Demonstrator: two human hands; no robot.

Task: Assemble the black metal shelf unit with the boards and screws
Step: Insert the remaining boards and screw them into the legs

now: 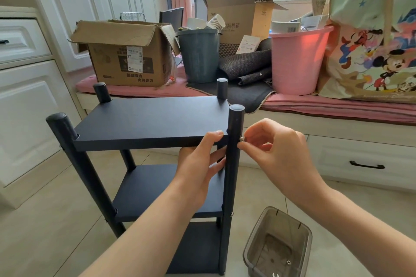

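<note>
**Screw at the top board's corner**

The black shelf unit [144, 164] stands on the floor at centre frame. The left hand [200, 164] grips the top board [150, 119] at its near right edge — thumb above, fingers curled beneath. The right hand [274, 148] pinches a small silver screw [242, 139] against the front right post [234, 164], level with that board. A clear plastic container [278, 245] sits at lower right.

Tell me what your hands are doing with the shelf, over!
Left hand grips top board at front right post. Right hand fingers pinch screw at the post. Nothing blocking; clear tub on floor nearby.
</note>
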